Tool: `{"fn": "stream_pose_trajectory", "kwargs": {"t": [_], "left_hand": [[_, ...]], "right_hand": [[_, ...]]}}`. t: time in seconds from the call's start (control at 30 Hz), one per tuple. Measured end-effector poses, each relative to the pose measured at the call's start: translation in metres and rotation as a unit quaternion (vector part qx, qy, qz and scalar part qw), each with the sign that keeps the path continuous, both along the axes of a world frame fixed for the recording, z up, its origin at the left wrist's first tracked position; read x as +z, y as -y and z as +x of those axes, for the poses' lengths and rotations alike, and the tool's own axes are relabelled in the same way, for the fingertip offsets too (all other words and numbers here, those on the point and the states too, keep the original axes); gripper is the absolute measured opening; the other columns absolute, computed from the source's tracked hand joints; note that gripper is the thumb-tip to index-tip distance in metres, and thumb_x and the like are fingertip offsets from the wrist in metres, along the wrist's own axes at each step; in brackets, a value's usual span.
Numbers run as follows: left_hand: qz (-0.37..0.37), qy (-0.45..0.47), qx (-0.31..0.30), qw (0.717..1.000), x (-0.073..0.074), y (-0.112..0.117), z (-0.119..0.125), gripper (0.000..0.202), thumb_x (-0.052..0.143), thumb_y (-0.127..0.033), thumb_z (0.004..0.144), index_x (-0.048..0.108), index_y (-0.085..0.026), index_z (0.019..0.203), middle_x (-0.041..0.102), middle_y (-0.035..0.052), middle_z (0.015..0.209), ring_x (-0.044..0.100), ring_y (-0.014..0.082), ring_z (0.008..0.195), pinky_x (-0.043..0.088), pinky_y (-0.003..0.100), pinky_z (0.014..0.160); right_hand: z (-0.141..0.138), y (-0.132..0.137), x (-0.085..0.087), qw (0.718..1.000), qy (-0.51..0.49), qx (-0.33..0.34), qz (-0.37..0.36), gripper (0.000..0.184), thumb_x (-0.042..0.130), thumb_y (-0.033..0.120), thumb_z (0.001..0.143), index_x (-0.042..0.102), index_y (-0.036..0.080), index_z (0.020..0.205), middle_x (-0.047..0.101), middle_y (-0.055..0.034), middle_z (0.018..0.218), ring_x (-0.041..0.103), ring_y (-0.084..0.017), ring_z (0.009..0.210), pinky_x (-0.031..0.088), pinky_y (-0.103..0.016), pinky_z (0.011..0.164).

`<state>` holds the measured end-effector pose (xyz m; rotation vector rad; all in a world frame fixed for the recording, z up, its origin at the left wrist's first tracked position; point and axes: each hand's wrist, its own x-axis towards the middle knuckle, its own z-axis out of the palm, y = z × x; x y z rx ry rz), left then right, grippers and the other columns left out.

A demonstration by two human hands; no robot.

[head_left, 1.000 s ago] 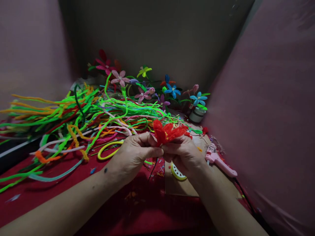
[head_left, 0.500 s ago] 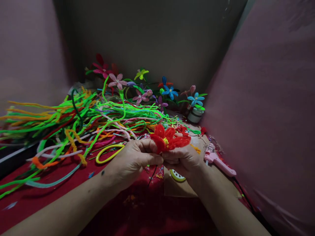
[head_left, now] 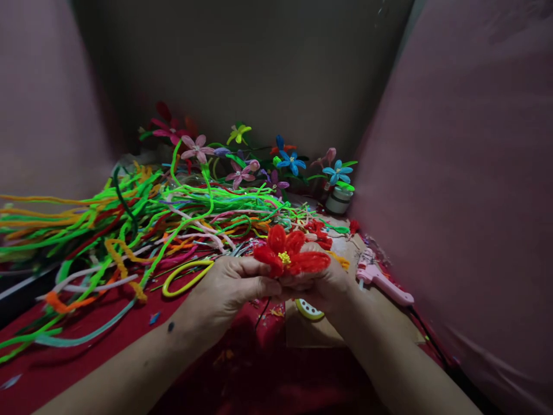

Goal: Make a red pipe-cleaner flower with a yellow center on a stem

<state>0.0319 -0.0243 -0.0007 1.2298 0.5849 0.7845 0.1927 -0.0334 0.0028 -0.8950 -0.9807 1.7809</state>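
Note:
A red pipe-cleaner flower (head_left: 292,249) with a cluster of yellow stamens at its centre faces me between both hands. My left hand (head_left: 242,285) pinches it from the left, thumb and forefinger closed at the base of the petals. From the right, my right hand (head_left: 322,282) grips under the flower, its fingers partly hidden behind the petals. A thin dark stem (head_left: 261,314) slants down below the fingers. Behind my left hand lie scissors with a yellow handle (head_left: 186,279).
Loose pipe cleaners (head_left: 142,222) in many colours spread over the left and middle of the red cloth (head_left: 116,351). Finished flowers (head_left: 291,162) stand behind them, near a small jar (head_left: 339,199). A pink glue gun (head_left: 384,281) rests on the right, by a cardboard sheet (head_left: 311,334).
The flower has tilted slightly and sits a little lower in view, with both hands still on it. The whole scene has shifted slightly left as the camera turned.

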Motion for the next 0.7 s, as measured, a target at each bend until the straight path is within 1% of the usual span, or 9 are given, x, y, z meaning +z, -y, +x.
{"fn": "stream_pose_trajectory", "kwargs": {"t": [0.13,0.23,0.3,0.37,0.4,0.47,0.57,0.63,0.7], "left_hand": [[-0.012,0.029,-0.003,0.999,-0.001,0.003,0.002,0.013,0.069,-0.013,0.065,0.075,-0.018,0.076,0.073,0.0033,0.078,0.064,0.0210,0.080,0.048,0.033,0.080],[-0.028,0.031,0.005,0.999,0.000,0.003,0.002,0.012,0.070,-0.014,0.063,0.075,-0.016,0.073,0.071,0.0036,0.072,0.063,0.0183,0.071,0.049,0.030,0.074],[-0.035,0.037,0.017,0.999,0.001,0.002,0.000,0.008,0.070,-0.013,0.061,0.074,-0.015,0.068,0.069,0.0029,0.064,0.061,0.0152,0.061,0.048,0.027,0.065],[-0.042,0.059,0.034,0.997,0.003,0.000,-0.002,0.003,0.071,-0.014,0.060,0.072,-0.014,0.063,0.067,0.0018,0.058,0.058,0.0125,0.054,0.046,0.023,0.058],[-0.045,0.072,0.044,0.995,0.004,-0.002,-0.003,0.002,0.072,-0.015,0.061,0.072,-0.014,0.062,0.067,0.0017,0.057,0.058,0.0119,0.054,0.045,0.021,0.057],[-0.049,0.102,0.063,0.992,0.006,-0.004,-0.006,0.006,0.075,-0.020,0.063,0.071,-0.015,0.064,0.067,0.0013,0.057,0.059,0.0110,0.056,0.044,0.019,0.058],[-0.062,0.131,0.079,0.986,0.007,-0.008,-0.009,0.013,0.078,-0.025,0.062,0.071,-0.016,0.067,0.068,0.0002,0.060,0.060,0.0105,0.058,0.044,0.017,0.059],[-0.071,0.137,0.081,0.985,0.006,-0.010,-0.008,0.013,0.079,-0.025,0.062,0.070,-0.016,0.067,0.067,-0.0007,0.061,0.060,0.0103,0.058,0.044,0.017,0.059],[-0.074,0.141,0.077,0.984,0.005,-0.011,-0.007,0.012,0.077,-0.024,0.064,0.070,-0.016,0.067,0.068,-0.0007,0.062,0.060,0.0101,0.058,0.044,0.017,0.059]], "right_hand": [[-0.002,0.001,-0.001,0.999,-0.013,0.024,-0.036,0.019,0.071,0.011,0.039,0.055,0.014,0.049,0.048,0.0077,0.039,0.040,-0.004,0.035,0.043,-0.021,0.043],[-0.004,0.003,0.000,0.998,-0.023,0.050,-0.036,0.019,0.073,0.014,0.045,0.054,0.015,0.051,0.036,0.0116,0.033,0.029,-0.001,0.032,0.042,-0.020,0.044],[-0.005,0.005,0.003,0.997,-0.037,0.069,-0.006,0.018,0.073,0.018,0.053,0.055,0.015,0.054,0.035,0.0111,0.035,0.027,-0.001,0.033,0.035,-0.017,0.041],[-0.001,0.007,0.008,0.997,-0.047,0.060,0.027,0.013,0.072,0.019,0.061,0.059,0.014,0.064,0.038,0.0099,0.039,0.026,-0.002,0.035,0.025,-0.016,0.038],[0.003,0.007,0.011,0.997,-0.048,0.035,0.040,0.012,0.071,0.018,0.063,0.062,0.014,0.071,0.037,0.0099,0.041,0.024,-0.002,0.036,0.020,-0.016,0.038],[0.016,0.007,0.018,0.995,-0.044,-0.059,0.066,0.022,0.069,0.017,0.065,0.065,0.014,0.087,0.034,0.0112,0.043,0.019,-0.002,0.037,0.016,-0.017,0.037],[0.047,0.002,0.029,0.968,-0.001,-0.217,0.128,0.021,0.068,0.017,0.063,0.066,0.014,0.085,0.029,0.0112,0.044,0.018,-0.003,0.039,0.016,-0.018,0.037],[0.068,-0.005,0.036,0.926,0.088,-0.310,0.196,0.017,0.069,0.019,0.064,0.067,0.015,0.080,0.034,0.0094,0.045,0.024,-0.004,0.040,0.021,-0.019,0.038],[0.086,-0.017,0.040,0.868,0.245,-0.352,0.249,0.013,0.068,0.024,0.065,0.068,0.014,0.075,0.044,0.0055,0.048,0.032,-0.006,0.042,0.026,-0.022,0.041]]}}
